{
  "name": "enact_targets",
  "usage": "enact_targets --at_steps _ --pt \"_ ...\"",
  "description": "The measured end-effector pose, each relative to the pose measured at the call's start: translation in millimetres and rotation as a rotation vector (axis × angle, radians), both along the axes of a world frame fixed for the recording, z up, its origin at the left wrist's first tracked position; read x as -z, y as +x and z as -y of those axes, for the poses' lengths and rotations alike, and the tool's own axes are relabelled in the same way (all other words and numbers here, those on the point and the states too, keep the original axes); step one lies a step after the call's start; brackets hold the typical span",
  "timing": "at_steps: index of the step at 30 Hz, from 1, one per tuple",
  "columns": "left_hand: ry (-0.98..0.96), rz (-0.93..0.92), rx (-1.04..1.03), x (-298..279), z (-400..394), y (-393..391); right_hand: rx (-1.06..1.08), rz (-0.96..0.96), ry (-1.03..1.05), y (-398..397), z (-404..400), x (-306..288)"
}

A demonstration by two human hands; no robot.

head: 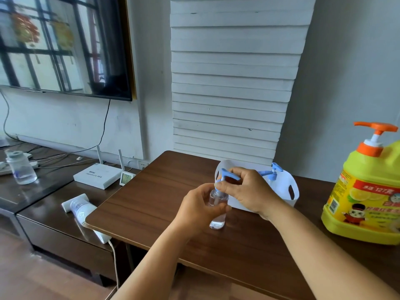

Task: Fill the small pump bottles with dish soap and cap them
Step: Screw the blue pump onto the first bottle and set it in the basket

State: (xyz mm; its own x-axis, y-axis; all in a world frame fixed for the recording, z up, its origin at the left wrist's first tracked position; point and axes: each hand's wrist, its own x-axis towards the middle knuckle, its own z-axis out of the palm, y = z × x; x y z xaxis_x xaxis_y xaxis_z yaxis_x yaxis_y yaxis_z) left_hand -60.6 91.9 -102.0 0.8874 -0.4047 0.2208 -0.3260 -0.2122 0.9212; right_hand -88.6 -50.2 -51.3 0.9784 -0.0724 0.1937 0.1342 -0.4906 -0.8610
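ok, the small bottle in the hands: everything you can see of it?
The small bottle is clear plastic, upright, its base on the brown table, with clear liquid inside and a dip tube showing through the wall. Its blue pump cap sits at the neck. The left hand grips the body; the right hand holds the cap. Whether the cap is fully screwed on cannot be told.

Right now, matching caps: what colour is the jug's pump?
Orange pump on the jug, head view.

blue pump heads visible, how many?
2. One pump head on the bottle held in both hands; one in the white bin behind. More may be hidden in the bin.
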Motion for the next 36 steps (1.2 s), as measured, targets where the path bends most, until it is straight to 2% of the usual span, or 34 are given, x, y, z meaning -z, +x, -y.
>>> enact_targets --at_steps 3,8,15,19,23,26,30,33,36 --pt "-0.002 0.01 0.005 0 0 1 -0.064 -0.076 -0.005 -2 4 -4" --pt "0.005 0.026 0.016 1 0 1 -0.091 -0.082 -0.089 -2 4 -12" --pt "0.008 0.055 0.032 0 0 2 0.022 -0.078 -0.25 2 0 -15" --pt "-0.006 0.055 0.044 2 0 3 -0.089 -0.131 -0.106 1 3 -15" --pt "-0.027 0.044 0.047 2 0 3 -0.011 -0.118 -0.137 2 1 -13" --pt "-0.031 0.04 0.044 2 0 4 -0.076 -0.137 0.002 3 4 -11" --pt "-0.019 0.039 0.049 3 0 5 -0.008 -0.103 -0.054 5 5 -9" --pt "-0.02 0.038 0.053 4 -1 5 -0.07 -0.135 0.079 5 5 -7" --pt "-0.027 0.03 0.053 4 0 5 -0.005 -0.134 0.045 4 6 -3"
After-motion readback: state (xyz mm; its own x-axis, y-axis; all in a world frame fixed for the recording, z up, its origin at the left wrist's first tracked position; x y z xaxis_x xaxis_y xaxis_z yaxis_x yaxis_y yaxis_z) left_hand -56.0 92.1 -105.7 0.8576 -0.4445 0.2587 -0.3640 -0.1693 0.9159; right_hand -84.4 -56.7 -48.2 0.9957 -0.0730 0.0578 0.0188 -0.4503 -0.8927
